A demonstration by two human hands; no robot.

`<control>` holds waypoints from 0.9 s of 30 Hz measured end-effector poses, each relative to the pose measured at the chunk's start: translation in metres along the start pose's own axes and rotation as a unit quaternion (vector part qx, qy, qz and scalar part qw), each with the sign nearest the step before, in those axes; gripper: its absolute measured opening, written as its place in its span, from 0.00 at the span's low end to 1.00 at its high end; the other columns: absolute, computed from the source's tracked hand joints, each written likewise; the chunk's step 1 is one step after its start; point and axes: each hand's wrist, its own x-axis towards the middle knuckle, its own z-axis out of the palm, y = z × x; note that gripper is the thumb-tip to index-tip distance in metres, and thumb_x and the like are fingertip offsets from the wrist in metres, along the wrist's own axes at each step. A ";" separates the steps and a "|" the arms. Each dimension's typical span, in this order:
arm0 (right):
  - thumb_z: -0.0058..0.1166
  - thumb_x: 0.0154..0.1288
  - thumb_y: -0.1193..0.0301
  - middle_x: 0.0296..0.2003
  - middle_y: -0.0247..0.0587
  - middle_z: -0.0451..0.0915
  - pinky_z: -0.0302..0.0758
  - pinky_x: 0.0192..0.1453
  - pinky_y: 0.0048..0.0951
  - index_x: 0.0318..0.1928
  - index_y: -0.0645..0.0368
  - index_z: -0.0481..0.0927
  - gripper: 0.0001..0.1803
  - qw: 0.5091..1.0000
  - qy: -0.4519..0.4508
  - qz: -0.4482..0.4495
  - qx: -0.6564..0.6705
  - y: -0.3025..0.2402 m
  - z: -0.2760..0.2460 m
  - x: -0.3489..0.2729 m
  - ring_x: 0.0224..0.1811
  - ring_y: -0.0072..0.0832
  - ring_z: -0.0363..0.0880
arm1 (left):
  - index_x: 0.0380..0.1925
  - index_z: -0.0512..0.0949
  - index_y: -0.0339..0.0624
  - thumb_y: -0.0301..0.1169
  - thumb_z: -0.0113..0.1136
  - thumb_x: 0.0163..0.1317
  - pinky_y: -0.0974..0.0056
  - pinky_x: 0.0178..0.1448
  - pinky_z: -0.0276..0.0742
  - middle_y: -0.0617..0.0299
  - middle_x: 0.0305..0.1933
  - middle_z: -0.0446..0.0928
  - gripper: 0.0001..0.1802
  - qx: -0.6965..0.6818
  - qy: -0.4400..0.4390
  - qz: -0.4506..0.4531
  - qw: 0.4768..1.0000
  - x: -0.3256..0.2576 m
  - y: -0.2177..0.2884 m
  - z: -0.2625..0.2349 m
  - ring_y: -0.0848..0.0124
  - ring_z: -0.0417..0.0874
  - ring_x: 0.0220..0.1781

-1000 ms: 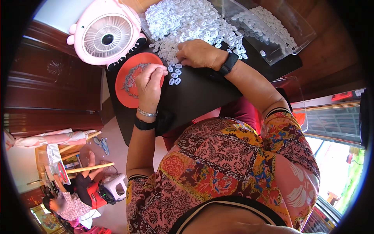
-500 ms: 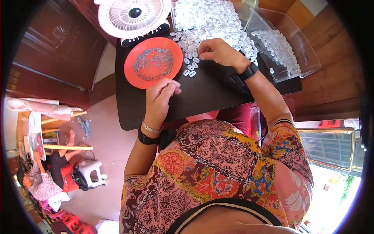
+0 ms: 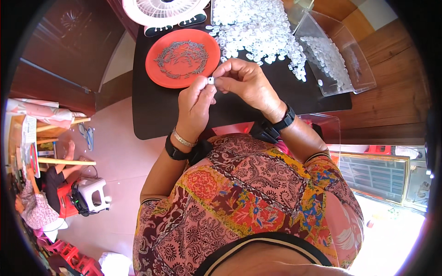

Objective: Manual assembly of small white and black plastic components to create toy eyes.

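In front of the red plate, my two hands meet at the fingertips. A small white oval plastic piece with holes (image 3: 211,80) shows between them. My right hand (image 3: 248,87) pinches it with thumb and forefinger. My left hand (image 3: 197,102) is closed, its thumb and fingertips right against the piece; whatever else it may hold is hidden. Just beyond lies the red plate (image 3: 154,76), with many small grey metal screws or pins (image 3: 184,59) spread in a rough ring. A large heap of similar white pieces (image 3: 253,27) covers the table's far side.
The dark table (image 3: 152,115) has a white fan (image 3: 161,11) at its far left. A clear plastic bin (image 3: 363,69) holding more white pieces stands at the right. Off to the left, another person (image 3: 39,209) sits near a white stool (image 3: 94,193).
My right hand has come from the edge of the heap toward me and left, bringing a white piece to my left hand. My left hand stays closed. The view has shifted slightly.
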 end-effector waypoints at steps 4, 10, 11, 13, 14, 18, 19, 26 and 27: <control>0.55 0.61 0.81 0.29 0.30 0.77 0.72 0.37 0.17 0.38 0.64 0.78 0.05 0.999 -0.019 -0.012 -0.032 0.001 0.006 -0.002 0.31 0.14 0.74 | 0.25 0.67 0.35 0.29 0.50 0.63 0.67 0.26 0.62 0.59 0.17 0.64 0.10 0.098 0.061 0.047 0.992 -0.007 -0.003 0.001 0.74 0.64 0.20; 0.55 0.60 0.81 0.30 0.29 0.78 0.73 0.38 0.18 0.38 0.64 0.78 0.05 0.996 -0.042 0.012 -0.083 0.006 0.016 -0.002 0.32 0.13 0.74 | 0.24 0.67 0.35 0.28 0.49 0.63 0.65 0.25 0.61 0.58 0.17 0.63 0.10 0.085 0.085 0.035 0.992 -0.018 -0.007 -0.005 0.72 0.62 0.19; 0.55 0.60 0.81 0.31 0.29 0.78 0.73 0.39 0.18 0.38 0.63 0.79 0.05 0.994 -0.054 -0.003 -0.100 0.007 0.018 -0.002 0.33 0.13 0.74 | 0.24 0.67 0.35 0.28 0.49 0.63 0.66 0.25 0.62 0.59 0.17 0.64 0.10 0.070 0.076 0.026 0.994 -0.019 -0.008 -0.007 0.73 0.64 0.19; 0.55 0.61 0.81 0.31 0.29 0.79 0.73 0.39 0.18 0.38 0.63 0.79 0.06 0.991 -0.070 -0.016 -0.117 0.007 0.020 0.001 0.34 0.12 0.74 | 0.24 0.68 0.36 0.29 0.49 0.63 0.67 0.25 0.63 0.60 0.17 0.65 0.10 0.055 0.070 0.017 0.996 -0.020 -0.010 -0.011 0.74 0.65 0.19; 0.55 0.60 0.80 0.31 0.30 0.79 0.74 0.40 0.19 0.38 0.63 0.79 0.06 0.987 -0.080 -0.016 -0.141 0.005 0.019 0.003 0.34 0.15 0.76 | 0.24 0.69 0.35 0.30 0.49 0.63 0.68 0.26 0.64 0.61 0.17 0.66 0.10 0.018 0.069 -0.008 0.997 -0.021 -0.009 -0.013 0.76 0.66 0.19; 0.58 0.55 0.78 0.35 0.38 0.81 0.76 0.41 0.27 0.40 0.61 0.80 0.10 0.899 -0.084 -0.168 -0.396 -0.001 0.018 0.020 0.37 0.31 0.80 | 0.24 0.71 0.35 0.30 0.50 0.62 0.71 0.25 0.64 0.65 0.17 0.68 0.11 -0.065 0.090 -0.070 0.991 -0.021 -0.012 -0.020 0.79 0.67 0.19; 0.60 0.52 0.74 0.41 0.40 0.80 0.75 0.48 0.33 0.43 0.59 0.79 0.15 0.855 -0.074 -0.204 -0.471 0.006 0.016 0.025 0.44 0.39 0.78 | 0.24 0.71 0.35 0.30 0.50 0.62 0.71 0.25 0.64 0.65 0.17 0.68 0.11 -0.066 0.090 -0.070 0.991 -0.022 -0.012 -0.021 0.79 0.67 0.19; 0.61 0.51 0.70 0.45 0.36 0.77 0.69 0.57 0.35 0.43 0.57 0.79 0.16 0.751 -0.117 -0.189 -0.621 0.014 0.004 0.029 0.52 0.36 0.74 | 0.24 0.71 0.34 0.30 0.48 0.61 0.70 0.26 0.62 0.64 0.16 0.67 0.10 -0.062 0.078 -0.063 0.993 -0.024 -0.014 -0.027 0.78 0.67 0.19; 0.61 0.50 0.69 0.42 0.37 0.77 0.70 0.54 0.35 0.41 0.57 0.79 0.15 0.747 -0.116 -0.200 -0.623 0.014 0.000 0.026 0.49 0.35 0.75 | 0.24 0.71 0.34 0.30 0.48 0.61 0.70 0.26 0.62 0.64 0.15 0.67 0.10 -0.066 0.076 -0.055 0.993 -0.025 -0.015 -0.027 0.78 0.68 0.19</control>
